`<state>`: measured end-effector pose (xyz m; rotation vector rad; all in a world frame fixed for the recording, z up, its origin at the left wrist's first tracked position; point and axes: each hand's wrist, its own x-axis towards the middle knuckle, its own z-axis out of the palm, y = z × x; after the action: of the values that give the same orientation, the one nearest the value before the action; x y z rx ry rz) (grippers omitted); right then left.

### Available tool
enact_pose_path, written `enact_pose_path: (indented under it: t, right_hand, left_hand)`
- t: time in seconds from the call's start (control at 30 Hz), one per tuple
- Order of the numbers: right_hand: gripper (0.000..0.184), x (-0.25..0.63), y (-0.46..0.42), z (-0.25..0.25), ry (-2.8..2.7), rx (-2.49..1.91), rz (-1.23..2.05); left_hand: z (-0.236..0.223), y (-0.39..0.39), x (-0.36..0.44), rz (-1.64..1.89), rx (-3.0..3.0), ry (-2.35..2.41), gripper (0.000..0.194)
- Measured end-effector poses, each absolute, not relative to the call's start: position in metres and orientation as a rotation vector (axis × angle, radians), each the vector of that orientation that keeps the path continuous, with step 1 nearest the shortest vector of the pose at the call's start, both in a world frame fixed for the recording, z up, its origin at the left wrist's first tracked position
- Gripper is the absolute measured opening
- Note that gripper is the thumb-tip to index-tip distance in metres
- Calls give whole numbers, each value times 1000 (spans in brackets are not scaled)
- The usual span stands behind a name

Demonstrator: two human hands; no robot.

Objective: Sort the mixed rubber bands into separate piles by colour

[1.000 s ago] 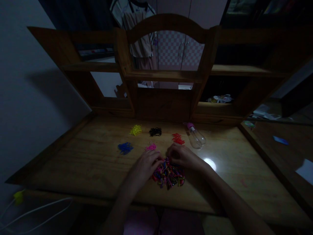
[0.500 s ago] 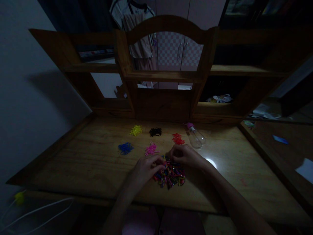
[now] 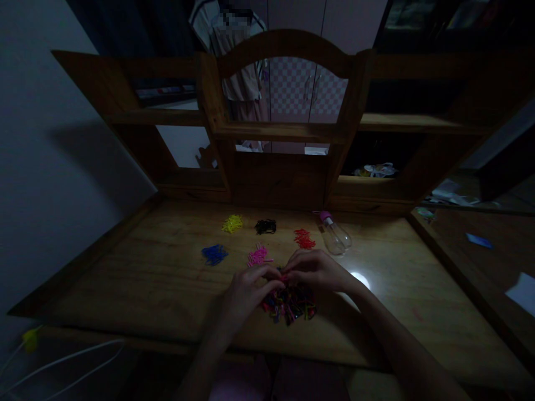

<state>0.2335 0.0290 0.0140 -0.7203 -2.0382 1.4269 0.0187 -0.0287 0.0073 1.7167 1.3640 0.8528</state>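
Observation:
My left hand (image 3: 252,289) and my right hand (image 3: 316,271) meet fingertip to fingertip, both pinched on a small red hair elastic (image 3: 285,277); its exact shape is blurred. Just below them lies a mixed pile of thin coloured loops (image 3: 292,305) that look like hair elastics, partly covered by my fingers. Beyond my hands are single-colour heaps: a pink heap (image 3: 258,255) closest, a red heap (image 3: 304,239) behind my right hand, a black heap (image 3: 266,226), a yellow heap (image 3: 232,224) and a blue heap (image 3: 214,254) farther left.
A clear bulb-shaped bottle (image 3: 337,239) with a pink cap lies at the back right of the wooden desk (image 3: 137,267). A wooden shelf unit (image 3: 280,131) rises along the desk's back edge. A white cable (image 3: 79,353) hangs at the lower left.
My right hand has come down and left from near the red heap to meet my left fingertips. The pink heap, partly covered earlier, shows fully. A red piece now appears between my fingers.

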Motion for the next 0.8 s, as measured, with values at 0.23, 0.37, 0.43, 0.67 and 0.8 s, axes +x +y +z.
enact_pose_path:
  t: [0.23,0.37,0.43,0.67,0.8]
  right_hand:
    - [24,233,29,11,-2086,-731,1443]
    - [25,235,29,10,-2015,-758,1546]
    - [26,236,30,10,-1958,-759,1616]
    - [23,238,32,8,-1835,-768,1714]
    - [23,238,32,10,-1800,-767,1754]
  left_hand:
    - [3,-29,19,884,1715,1382,10]
    - [3,-29,18,874,1732,1401,10]
    - [4,-29,18,876,1737,1404,9]
    - [11,-31,21,929,1702,1340,13]
    - [11,-30,20,928,1761,1303,17]
